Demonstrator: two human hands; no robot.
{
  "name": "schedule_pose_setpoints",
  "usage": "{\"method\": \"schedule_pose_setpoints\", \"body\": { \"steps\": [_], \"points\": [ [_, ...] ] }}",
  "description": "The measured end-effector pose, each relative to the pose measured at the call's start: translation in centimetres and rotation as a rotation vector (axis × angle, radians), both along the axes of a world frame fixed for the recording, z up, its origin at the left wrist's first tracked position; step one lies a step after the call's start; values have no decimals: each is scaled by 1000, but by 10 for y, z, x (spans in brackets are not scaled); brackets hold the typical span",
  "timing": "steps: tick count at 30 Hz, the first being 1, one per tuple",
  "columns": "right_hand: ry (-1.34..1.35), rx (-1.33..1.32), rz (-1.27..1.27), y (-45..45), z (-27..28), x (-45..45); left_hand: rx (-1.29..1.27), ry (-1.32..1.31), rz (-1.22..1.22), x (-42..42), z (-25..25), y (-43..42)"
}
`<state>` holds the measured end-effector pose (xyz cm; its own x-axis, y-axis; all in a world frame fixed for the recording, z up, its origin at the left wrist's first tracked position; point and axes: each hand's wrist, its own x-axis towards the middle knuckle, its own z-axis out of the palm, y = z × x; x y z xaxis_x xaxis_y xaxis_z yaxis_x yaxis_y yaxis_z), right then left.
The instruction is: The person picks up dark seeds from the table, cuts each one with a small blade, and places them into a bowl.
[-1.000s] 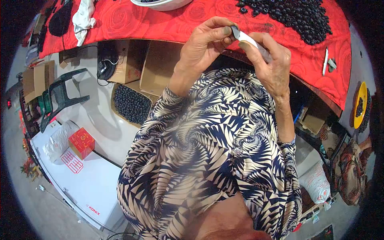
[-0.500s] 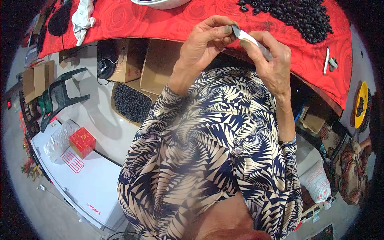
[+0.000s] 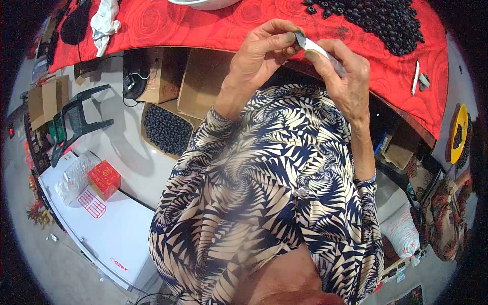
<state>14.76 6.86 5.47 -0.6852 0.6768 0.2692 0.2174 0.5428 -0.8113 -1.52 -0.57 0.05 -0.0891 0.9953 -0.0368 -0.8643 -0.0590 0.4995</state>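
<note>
Left hand (image 3: 262, 53): pinching a small dark piece (image 3: 300, 39) between thumb and fingers, near the red rose-patterned tablecloth's (image 3: 152, 30) near edge.
Right hand (image 3: 343, 68): gripping a slim white piece (image 3: 316, 48), its end seemingly touching the dark one.
Black bead-like pieces (image 3: 381, 25): lying heaped on the tablecloth's right.
Slip risk: I'm judging that an off-centre push could send the dark piece flying.
Since a second ago: both grips are staying put; I'm seeing less of the white bowl (image 3: 208, 5) on the tablecloth.

Tablecloth (image 3: 152, 25) — rose-patterned red; held piece (image 3: 314, 48) — white.
</note>
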Motion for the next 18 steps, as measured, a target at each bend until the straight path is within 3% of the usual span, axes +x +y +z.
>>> {"method": "schedule_pose_setpoints", "body": {
  "steps": [18],
  "points": [
    [-22, -21, 0, 0, -4, 0, -21, 27, 26, 1, -3, 0]
  ]
}}
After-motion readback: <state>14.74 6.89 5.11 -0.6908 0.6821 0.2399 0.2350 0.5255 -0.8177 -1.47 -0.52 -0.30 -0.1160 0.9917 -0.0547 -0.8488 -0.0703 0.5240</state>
